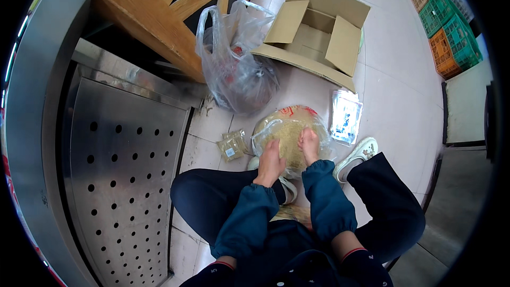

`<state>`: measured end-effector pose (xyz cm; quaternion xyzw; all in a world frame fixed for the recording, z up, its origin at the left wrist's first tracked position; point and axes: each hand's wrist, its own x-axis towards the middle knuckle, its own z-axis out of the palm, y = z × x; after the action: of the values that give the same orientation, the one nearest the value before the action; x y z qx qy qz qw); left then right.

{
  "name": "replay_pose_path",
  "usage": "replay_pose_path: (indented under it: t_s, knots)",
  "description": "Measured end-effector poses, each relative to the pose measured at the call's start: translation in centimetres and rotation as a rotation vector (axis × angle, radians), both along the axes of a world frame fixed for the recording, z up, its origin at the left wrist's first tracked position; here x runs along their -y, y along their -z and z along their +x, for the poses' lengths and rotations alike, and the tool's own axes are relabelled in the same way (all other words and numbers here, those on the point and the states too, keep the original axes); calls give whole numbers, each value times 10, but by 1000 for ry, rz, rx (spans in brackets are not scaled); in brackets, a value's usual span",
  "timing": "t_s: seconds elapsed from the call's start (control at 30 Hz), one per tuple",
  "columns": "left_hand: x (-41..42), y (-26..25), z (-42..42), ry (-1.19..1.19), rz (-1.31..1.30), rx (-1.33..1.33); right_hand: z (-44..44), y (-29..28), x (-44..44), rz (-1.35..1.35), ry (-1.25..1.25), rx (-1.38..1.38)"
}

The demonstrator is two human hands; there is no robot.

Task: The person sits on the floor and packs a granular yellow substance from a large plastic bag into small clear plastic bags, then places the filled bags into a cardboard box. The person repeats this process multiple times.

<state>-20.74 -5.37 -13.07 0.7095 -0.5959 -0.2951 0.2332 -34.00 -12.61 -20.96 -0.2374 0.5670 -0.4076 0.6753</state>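
On the floor between my legs sits a large, open clear plastic bag (293, 137) of fine yellowish grain, with red print on its far side. My left hand (271, 163) is over the bag's near left part, its fingers bent; what lies under them is hidden. Over the grain toward the right, my right hand (308, 143) is curled, and I cannot tell whether it holds anything. Two small packets of similar grain (232, 145) lie on the tiles left of the bag, one bearing a white label. To the bag's right is a stack of flat printed plastic bags (346, 117).
Beyond the grain stand a filled translucent carrier bag (241, 67) and an open cardboard box (310, 42). A perforated metal panel (127, 175) and a wooden frame (147, 20) border the left. Plastic crates (444, 32) are stacked at the far right.
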Motion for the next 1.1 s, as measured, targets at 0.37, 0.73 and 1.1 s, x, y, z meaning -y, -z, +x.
replay_pose_path:
  t_s: [0.37, 0.73, 1.1]
  knots:
    - [4, -5, -10, 4, -17, -95, 51, -66, -24, -224, 188, 252]
    - [5, -11, -7, -26, 44, -54, -7, 41, 7, -285, 49, -288]
    - [5, 1, 1, -14, -44, 30, -1, 111, 5, -649, -701, -1089]
